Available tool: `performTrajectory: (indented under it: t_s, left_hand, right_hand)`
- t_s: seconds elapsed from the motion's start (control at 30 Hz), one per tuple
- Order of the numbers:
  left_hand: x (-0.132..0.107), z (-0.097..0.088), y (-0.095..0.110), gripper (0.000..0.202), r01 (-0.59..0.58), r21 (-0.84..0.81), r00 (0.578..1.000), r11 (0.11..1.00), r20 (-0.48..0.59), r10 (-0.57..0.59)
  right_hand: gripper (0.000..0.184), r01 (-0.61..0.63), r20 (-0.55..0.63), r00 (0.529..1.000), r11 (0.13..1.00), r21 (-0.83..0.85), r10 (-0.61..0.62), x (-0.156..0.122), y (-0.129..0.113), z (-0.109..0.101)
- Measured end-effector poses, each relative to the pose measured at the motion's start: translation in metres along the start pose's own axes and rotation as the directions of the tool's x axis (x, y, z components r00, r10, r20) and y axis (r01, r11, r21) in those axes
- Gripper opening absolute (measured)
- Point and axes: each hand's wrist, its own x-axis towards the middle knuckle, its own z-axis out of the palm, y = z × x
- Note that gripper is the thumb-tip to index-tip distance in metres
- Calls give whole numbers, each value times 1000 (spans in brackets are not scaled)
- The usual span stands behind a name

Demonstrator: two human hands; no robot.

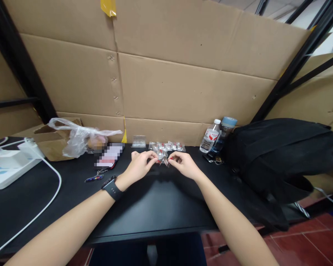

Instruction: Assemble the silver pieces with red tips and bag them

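Near to far: the smooth black counter [155, 210] fills the foreground, crossed by two bare forearms, the left one wearing a dark-strapped watch [113, 187]. Beyond the wrists, the left hand [141, 163] and right hand [184, 164] face each other, the fingers of each pinched together on a small, shiny, seemingly plastic piece [164, 161] between them; its details are too small to tell. Likely faults: a slick surface could slide from so narrow a pinch, and an uneven pull between the hands could tear or drop the piece. Just past the fingertips lies a cluster of clear plastic packets with red parts [172, 146]; a straying knuckle could push these out of place. Farther right, a clear plastic bottle with a white cap [210, 137] stands near a large black fabric backpack [277, 147]. Behind everything rises a tan cardboard panel [183, 85]
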Motion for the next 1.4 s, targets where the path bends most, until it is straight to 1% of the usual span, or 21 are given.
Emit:
performTrajectory:
  t_s: [0.07,0.13,0.2,0.27,0.33,0.47,0.6,0.7,0.8,0.87,0.9,0.93,0.97,1.0,1.03,1.07,1.1,1.17,1.23,1.3,1.4]
  left_hand:
    - [0,2,1,22,61,-128,998,990,-19,-64]
    - [0,6,0,24,102,-250,994,963,-22,-111]
    - [1,10,-2,26,124,-345,990,930,-19,-139]
    - [1,14,-4,28,128,-406,989,905,-13,-146]
    - [1,16,-6,30,128,-439,989,890,-9,-146]
    - [0,18,-5,32,129,-483,990,866,8,-143]
    - [0,19,-4,31,117,-523,993,844,34,-117]
    - [0,19,-2,31,89,-520,996,849,53,-71]
    - [1,17,0,33,54,-517,997,854,80,-14]
    - [1,15,0,34,30,-483,993,875,111,27]
    - [0,14,0,33,6,-419,991,908,126,51]
    - [-2,13,-2,32,-30,-311,988,950,137,76]
    - [-4,13,-4,30,-74,-167,984,983,146,99]
    - [-5,14,-7,28,-118,-8,980,993,157,118]
    - [-7,15,-10,28,-158,136,976,978,173,133]
    - [-9,17,-14,29,-192,245,970,950,192,147]
    - [-11,20,-17,30,-221,314,964,923,214,158]
    - [-13,25,-23,32,-269,367,948,890,265,178]
    - [-12,29,-24,34,-293,372,937,881,296,186]
    - [-11,31,-22,35,-302,347,930,888,313,194]
    - [-10,33,-16,39,-312,240,916,919,332,224]
  right_hand:
    - [24,-19,-66,998,995,98,25,1,0,4]
    - [27,-23,-98,994,978,208,44,1,-2,10]
    - [27,-12,-114,992,956,294,47,1,-3,17]
    - [27,3,-137,989,936,352,48,1,-5,25]
    - [27,-1,-138,988,907,421,66,1,-7,31]
    - [31,-73,-43,992,827,558,116,0,-8,33]
    - [45,-139,16,987,788,600,162,0,-10,27]
    - [46,-196,63,977,743,640,203,-1,-13,21]
    - [50,-183,46,978,745,642,202,-2,-15,15]
    - [54,-162,26,982,772,615,186,-2,-14,10]
    - [54,-156,13,983,786,598,185,-2,-12,8]
    - [54,-153,-3,982,802,578,190,-2,-10,5]
    - [54,-150,-23,981,822,549,194,-1,-7,2]
    - [53,-144,-46,980,851,505,194,-1,-3,-1]
    - [51,-135,-68,981,885,446,184,0,0,-4]
    - [50,-121,-83,983,919,375,163,0,3,-7]
    - [47,-103,-83,988,950,295,133,0,6,-11]
    - [43,-57,-45,997,990,128,63,-1,9,-16]
    - [40,-25,28,999,999,-29,26,-2,10,-19]
    - [38,-22,99,994,987,-162,38,-3,7,-19]
    - [34,-38,183,979,965,-259,87,-5,3,-18]
